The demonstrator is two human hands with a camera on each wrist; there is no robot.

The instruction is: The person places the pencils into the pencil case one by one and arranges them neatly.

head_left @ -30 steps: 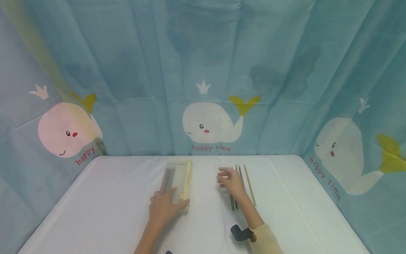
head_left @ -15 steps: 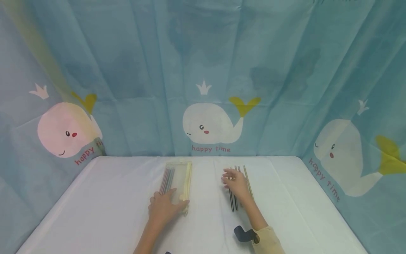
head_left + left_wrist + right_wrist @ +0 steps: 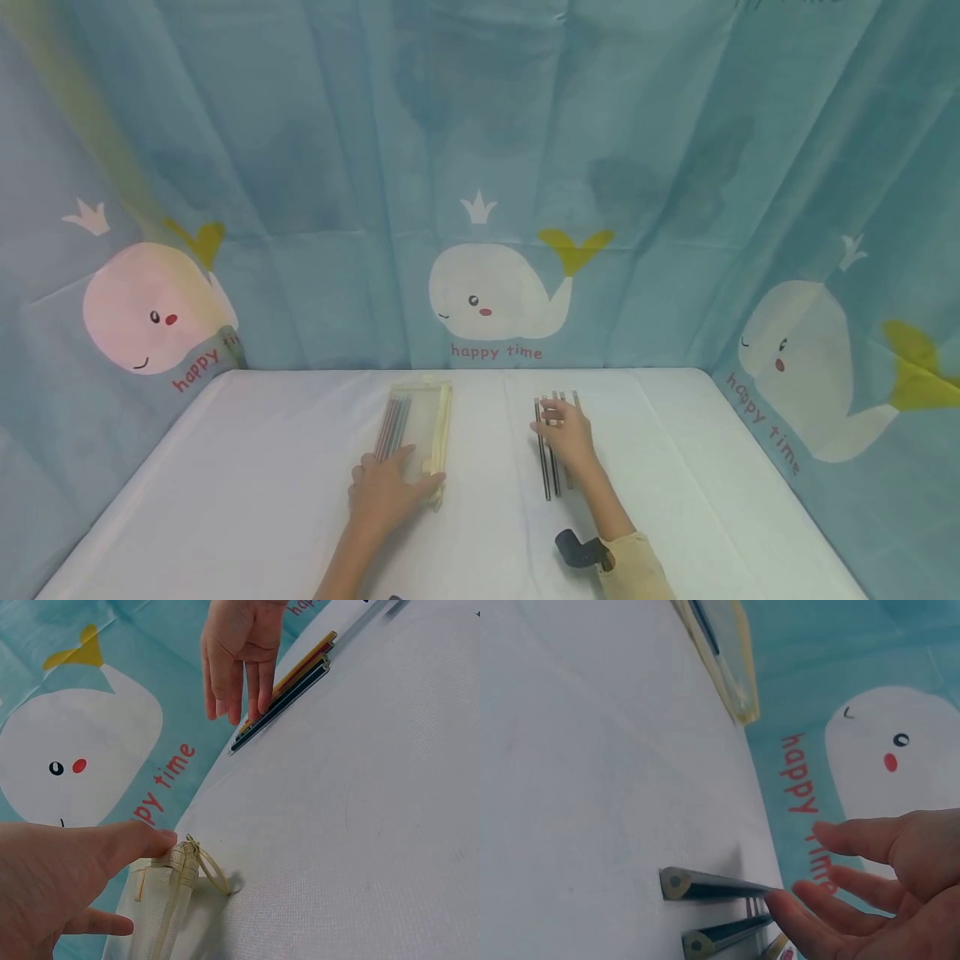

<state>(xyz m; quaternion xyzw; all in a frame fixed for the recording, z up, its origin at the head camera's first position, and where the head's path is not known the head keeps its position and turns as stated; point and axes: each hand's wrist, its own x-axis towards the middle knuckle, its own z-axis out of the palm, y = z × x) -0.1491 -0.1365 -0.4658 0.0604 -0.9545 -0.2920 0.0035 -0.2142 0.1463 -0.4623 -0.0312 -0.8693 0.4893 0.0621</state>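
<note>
On the left of the table, a see-through pencil case (image 3: 426, 412) with a cream zipper edge lies flat. Several coloured pencils (image 3: 392, 429) show inside it. My left hand (image 3: 384, 496) rests across its near end, thumb and fingers spread; the left wrist view shows the thumb at the zipper end, beside a ring pull (image 3: 215, 871). To the right lie several loose pencils (image 3: 542, 462), roughly side by side. Over them is my right hand (image 3: 572, 442), fingers apart. In the right wrist view a fingertip meets or overlaps a dark pencil (image 3: 709, 886); contact is unclear.
A white cloth covers the table (image 3: 675, 500). Behind and at both sides hangs a blue curtain (image 3: 337, 275) with whale prints. A dark wrist mount (image 3: 577, 550) sits by the right sleeve (image 3: 637, 567).
My right hand has shifted to the right over the loose pencils. The leftmost dark pencil now shows further left, apart from the others. My left hand and the pencil case have stayed put.
</note>
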